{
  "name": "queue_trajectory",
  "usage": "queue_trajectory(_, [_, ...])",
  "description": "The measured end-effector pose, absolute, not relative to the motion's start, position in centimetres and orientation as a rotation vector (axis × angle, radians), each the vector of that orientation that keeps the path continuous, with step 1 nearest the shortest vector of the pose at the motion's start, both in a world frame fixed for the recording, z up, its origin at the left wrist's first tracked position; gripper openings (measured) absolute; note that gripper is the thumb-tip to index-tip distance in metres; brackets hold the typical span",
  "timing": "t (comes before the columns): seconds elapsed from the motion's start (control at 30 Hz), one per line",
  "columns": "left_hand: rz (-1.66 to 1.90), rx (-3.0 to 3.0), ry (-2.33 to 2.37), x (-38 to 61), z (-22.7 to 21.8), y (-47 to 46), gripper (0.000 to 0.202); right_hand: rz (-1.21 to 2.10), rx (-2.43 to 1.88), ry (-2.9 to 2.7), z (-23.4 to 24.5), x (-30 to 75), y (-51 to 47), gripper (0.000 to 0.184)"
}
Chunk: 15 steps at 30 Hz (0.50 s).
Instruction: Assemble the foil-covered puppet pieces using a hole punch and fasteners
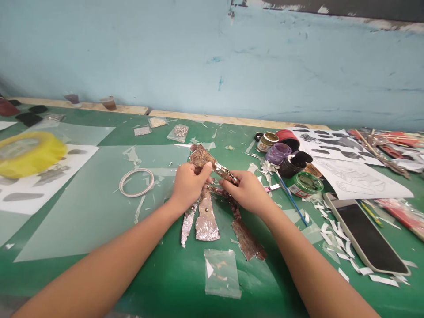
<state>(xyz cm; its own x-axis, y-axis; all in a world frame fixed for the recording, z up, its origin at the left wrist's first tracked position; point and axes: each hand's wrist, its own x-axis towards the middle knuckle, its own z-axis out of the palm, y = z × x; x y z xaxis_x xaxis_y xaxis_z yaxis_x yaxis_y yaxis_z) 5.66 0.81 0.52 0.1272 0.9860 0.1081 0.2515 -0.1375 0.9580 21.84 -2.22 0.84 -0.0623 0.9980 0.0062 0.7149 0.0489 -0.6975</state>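
My left hand (189, 182) is closed around a jointed figure of brown and silver foil pieces (207, 216) at its upper part (200, 156). My right hand (247, 191) is closed on a small metal tool (224, 171) that looks like pliers or a punch, pressed against the figure between my two hands. The figure's lower strips lie on the green mat (99, 274) below my hands; one silvery strip (187, 223) trails left, one brown strip (247, 238) right.
A tape ring (136, 182) lies to the left, a yellow tape roll (28, 152) at far left. Paint jars (288, 157), a blue brush (291, 198), printed sheets (357, 176), a phone (364, 234) and paper scraps crowd the right. A small plastic bag (221, 271) lies near me.
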Motion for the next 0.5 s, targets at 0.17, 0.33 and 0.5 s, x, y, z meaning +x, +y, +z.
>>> queue_trajectory(0.17, [1.075,1.562,1.262,5.65,0.61,0.77,0.045,0.745,-1.724,-1.831,0.95,21.81,-2.23,0.031])
queue_trajectory(0.33, [1.071,1.575,1.259,5.61,0.58,0.8,0.045,0.743,-1.721,-1.836,0.9,21.89,-2.21,0.031])
queue_trajectory(0.5, [1.076,1.582,1.249,5.61,0.52,0.82,0.045,0.744,-1.729,-1.844,0.82,21.89,-2.19,0.031])
